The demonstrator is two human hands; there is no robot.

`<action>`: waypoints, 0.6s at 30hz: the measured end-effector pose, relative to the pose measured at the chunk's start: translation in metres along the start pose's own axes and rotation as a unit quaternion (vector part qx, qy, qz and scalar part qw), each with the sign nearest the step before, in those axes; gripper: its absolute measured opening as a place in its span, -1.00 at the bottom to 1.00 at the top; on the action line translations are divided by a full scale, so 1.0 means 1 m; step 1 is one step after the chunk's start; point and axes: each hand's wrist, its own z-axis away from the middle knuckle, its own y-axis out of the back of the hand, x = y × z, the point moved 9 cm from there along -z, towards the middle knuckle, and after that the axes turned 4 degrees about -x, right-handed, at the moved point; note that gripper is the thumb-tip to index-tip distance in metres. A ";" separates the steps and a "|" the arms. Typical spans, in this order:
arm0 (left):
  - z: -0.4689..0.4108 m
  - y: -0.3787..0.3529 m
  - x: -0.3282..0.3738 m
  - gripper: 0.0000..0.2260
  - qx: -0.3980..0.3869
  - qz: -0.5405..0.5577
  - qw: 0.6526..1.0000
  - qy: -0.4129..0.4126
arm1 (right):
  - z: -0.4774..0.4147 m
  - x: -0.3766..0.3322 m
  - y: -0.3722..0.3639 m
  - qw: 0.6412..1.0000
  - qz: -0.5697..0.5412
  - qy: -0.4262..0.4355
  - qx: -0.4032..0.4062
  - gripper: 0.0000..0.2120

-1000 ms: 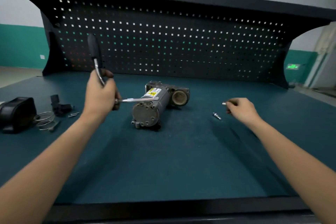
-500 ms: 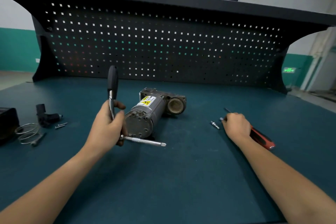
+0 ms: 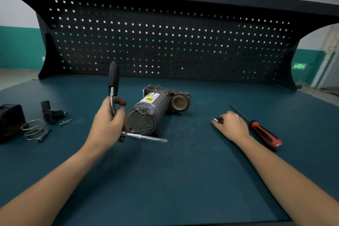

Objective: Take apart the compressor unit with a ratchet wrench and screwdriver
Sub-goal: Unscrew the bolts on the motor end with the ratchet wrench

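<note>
The grey compressor unit (image 3: 146,113) lies on its side mid-table, its round bolted end facing me and a yellow warning label on top. My left hand (image 3: 108,126) grips the ratchet wrench (image 3: 113,77) by its head, just left of that end. The black handle points up and the silver extension bar (image 3: 146,136) sticks out to the right in front of the unit. My right hand (image 3: 231,124) rests on the mat to the right, fingertips pinching a small silver bolt (image 3: 215,120). The red-and-black screwdriver (image 3: 264,134) lies just right of that hand.
At the far left sit a black cover (image 3: 11,121), wire rings (image 3: 33,128), a black fitting (image 3: 51,112) and a loose screw (image 3: 65,122). A black pegboard (image 3: 165,42) walls the back of the green mat. The table's front edge runs below my forearms.
My left hand has brought the wrench down from the top of the compressor to in front of its end. My right hand has lowered onto the mat with the bolt, beside the screwdriver.
</note>
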 end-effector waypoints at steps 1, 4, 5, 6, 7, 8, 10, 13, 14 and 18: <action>0.000 0.001 0.000 -0.74 0.004 0.004 1.000 0.000 | 0.001 0.000 -0.001 1.000 0.000 0.000 -0.005 -0.66; -0.001 0.005 -0.001 -0.75 0.017 0.026 1.000 0.007 | 0.008 -0.011 0.007 0.996 -0.079 0.045 -0.009 -0.72; -0.001 0.007 -0.001 -0.75 0.022 0.032 0.999 0.008 | 0.015 -0.021 0.014 0.986 -0.149 0.075 -0.002 -0.76; -0.001 0.009 -0.001 -0.75 0.030 0.037 0.999 0.007 | 0.025 -0.034 0.022 0.965 -0.241 0.100 -0.002 -0.84; -0.002 0.011 0.000 -0.75 0.039 0.041 0.998 0.004 | 0.038 -0.052 0.027 0.929 -0.344 0.129 -0.030 -0.94; -0.002 0.014 0.002 -0.75 0.050 0.047 0.998 0.001 | 0.054 -0.075 0.030 0.887 -0.425 0.163 -0.073 -0.91; -0.002 0.020 0.004 -0.75 0.070 0.057 0.996 -0.003 | 0.084 -0.113 0.034 0.818 -0.512 0.223 -0.136 -0.78; -0.002 0.024 0.005 -0.75 0.083 0.067 0.994 0.001 | 0.108 -0.140 0.044 0.791 -0.541 0.247 -0.147 -0.72; -0.001 0.025 0.005 -0.75 0.083 0.071 0.994 0.005 | 0.110 -0.143 0.048 0.787 -0.547 0.248 -0.140 -0.71; 0.001 0.021 0.004 -0.76 0.074 0.071 0.995 0.013 | 0.115 -0.151 0.063 0.770 -0.578 0.251 -0.102 -0.70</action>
